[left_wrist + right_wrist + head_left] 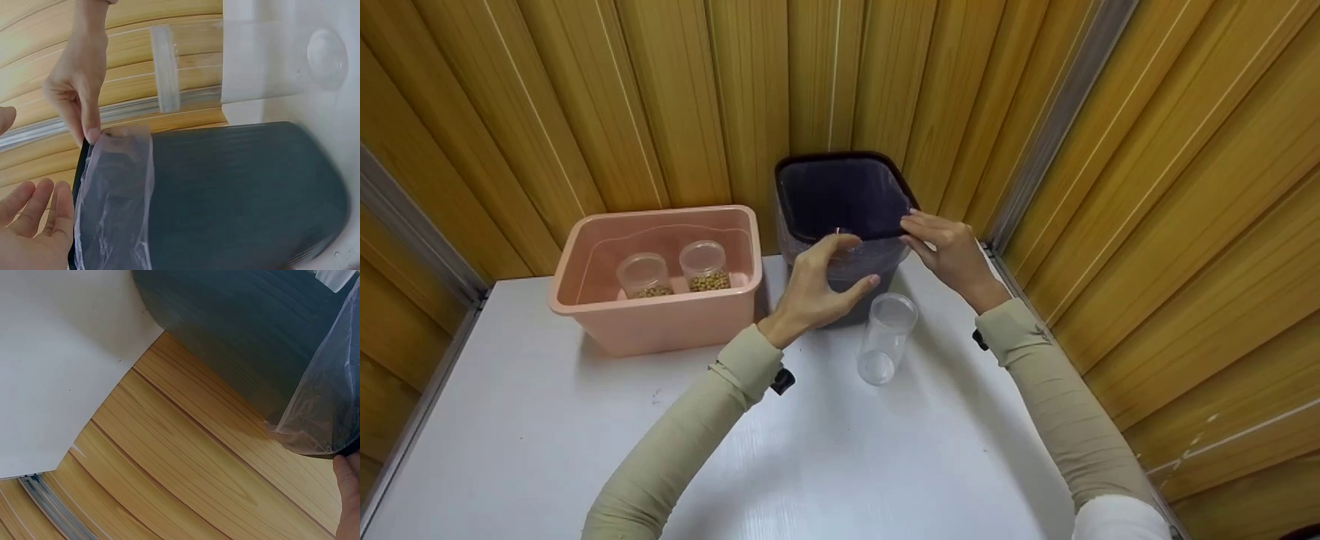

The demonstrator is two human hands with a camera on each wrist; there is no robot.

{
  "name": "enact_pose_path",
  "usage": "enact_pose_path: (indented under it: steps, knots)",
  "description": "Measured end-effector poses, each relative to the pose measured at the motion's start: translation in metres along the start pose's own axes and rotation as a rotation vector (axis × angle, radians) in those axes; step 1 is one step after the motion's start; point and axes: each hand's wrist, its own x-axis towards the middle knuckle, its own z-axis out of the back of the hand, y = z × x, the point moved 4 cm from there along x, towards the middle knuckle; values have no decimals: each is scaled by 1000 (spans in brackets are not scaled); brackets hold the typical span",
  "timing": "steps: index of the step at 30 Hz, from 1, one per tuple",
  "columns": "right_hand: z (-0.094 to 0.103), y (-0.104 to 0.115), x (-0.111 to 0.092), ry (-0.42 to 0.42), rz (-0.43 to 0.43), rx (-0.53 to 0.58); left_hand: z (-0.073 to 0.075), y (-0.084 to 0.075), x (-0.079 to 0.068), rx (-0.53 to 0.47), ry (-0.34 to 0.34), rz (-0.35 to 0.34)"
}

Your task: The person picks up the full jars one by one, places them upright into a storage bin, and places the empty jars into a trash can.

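A dark trash bin (840, 156) stands against the back wall, with a thin translucent trash bag (115, 191) folded over its rim. At the bin's right front corner my right hand (949, 251) pinches the bag at the rim between thumb and fingers. My left hand (821, 289) is in front of the rim, thumb spread away from the fingers, holding nothing. In the left wrist view its fingertips (64, 194) come right up to the rim. A clear, open-topped cylindrical jar (889, 337) stands on the table just in front of the bin.
Left of the bin sits a pink plastic tub (660, 330) holding two clear jars (705, 259) with small tan beans or pellets at the bottom. All of it is on a white table (810, 450). Wood-patterned panels (660, 97) rise behind and on both sides.
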Motion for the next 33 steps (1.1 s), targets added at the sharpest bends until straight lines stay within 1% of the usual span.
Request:
enact_pose_path:
  steps: [4,13,17,20,26,28,33]
  knots:
    - [1,0,1,5,-3,-3,-10,4,-8,-9,14,4]
    - [-1,-1,0,10,-4,-11,-35,13,-25,-11,76,53]
    - [-2,0,-1,13,-9,-10,-50,21,-36,-27,129,127]
    - [-2,1,-2,10,-4,-16,-63,28,-46,-50,157,185]
    - [-2,5,-4,1,7,-6,-86,40,-61,-81,169,266]
    - [-2,5,-4,1,2,-3,-92,43,-63,-73,170,285]
    - [-2,4,-4,7,-18,-2,-103,48,-66,-48,159,305]
